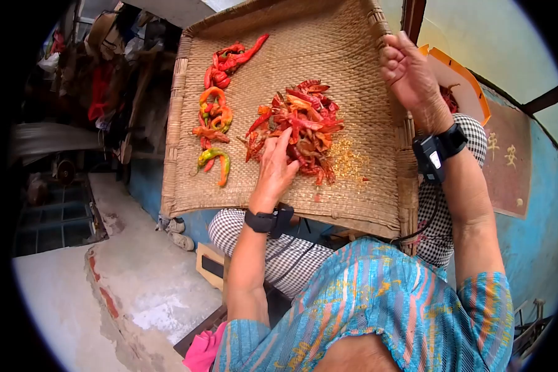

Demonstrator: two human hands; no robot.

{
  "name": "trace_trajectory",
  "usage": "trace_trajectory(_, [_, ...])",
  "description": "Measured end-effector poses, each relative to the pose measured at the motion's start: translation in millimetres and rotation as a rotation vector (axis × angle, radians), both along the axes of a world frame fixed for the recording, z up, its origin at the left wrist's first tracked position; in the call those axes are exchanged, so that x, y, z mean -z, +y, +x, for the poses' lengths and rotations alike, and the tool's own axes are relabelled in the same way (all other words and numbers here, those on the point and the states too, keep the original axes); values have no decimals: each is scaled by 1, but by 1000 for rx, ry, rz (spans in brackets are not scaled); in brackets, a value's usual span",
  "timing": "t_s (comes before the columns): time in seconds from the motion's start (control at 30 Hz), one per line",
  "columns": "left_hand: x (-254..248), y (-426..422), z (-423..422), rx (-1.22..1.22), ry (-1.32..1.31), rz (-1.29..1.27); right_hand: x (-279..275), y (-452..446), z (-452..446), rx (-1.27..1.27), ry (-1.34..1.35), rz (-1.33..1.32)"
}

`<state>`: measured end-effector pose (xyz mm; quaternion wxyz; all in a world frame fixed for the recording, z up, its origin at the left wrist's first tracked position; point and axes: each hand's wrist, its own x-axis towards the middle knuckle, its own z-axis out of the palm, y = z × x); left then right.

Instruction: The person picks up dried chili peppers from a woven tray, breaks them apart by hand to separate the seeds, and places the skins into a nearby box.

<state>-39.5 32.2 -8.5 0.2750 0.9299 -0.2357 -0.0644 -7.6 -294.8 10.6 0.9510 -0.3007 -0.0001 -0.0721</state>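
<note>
Loosely spread, the left hand [274, 168] touches red peppers [307, 118], its hold unclear; the right hand [412, 77] grips the basket [353, 59].

The tray [328, 53] spans the frame's upper middle; on it, loose peppers [216, 116] line the left, 1 pepper pile [307, 121] lies mid-tray with seeds [351, 159] lower right; left hand [275, 170] at the pile's lower left, right hand [413, 77] at the tray's upper right rim, tub [485, 100] behind

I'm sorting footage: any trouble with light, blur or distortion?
Head view: black corners and fisheye-like bending; left background sunk in shadow, wall at right bright. Head view: peppers, tray and left hand look sharp, no obvious motion blur.
</note>
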Motion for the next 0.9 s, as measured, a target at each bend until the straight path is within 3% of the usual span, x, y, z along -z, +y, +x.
trace_trajectory(0.1, [-11,-36,10,54,1,-135,-13,19,-6,-82,75,-217])
trace_trajectory(0.3, [-14,-54,38,84,-180,-296,-13,40,-11,-167,-11,-978])
trace_trajectory(0.37, [-10,-53,41,-7,-103,-385,-20,46,-15,-286,53,-1034])
trace_trajectory(0.43, [-10,-45,41,-36,23,-529,-12,56,-10,-208,-224,-1249])
trace_trajectory(0.5, [-16,-44,40,-40,22,-549,-14,61,-14,-354,-134,-1263])
trace_trajectory(0.57, [-27,-44,33,-20,92,-503,-24,68,-19,-380,-151,-1433])
trace_trajectory(0.67, [-22,-44,27,-32,180,-575,-11,70,-18,-426,-232,-1464])
trace_trajectory(0.9, [-13,-31,38,-50,162,-612,11,75,-19,-86,-364,-1922])
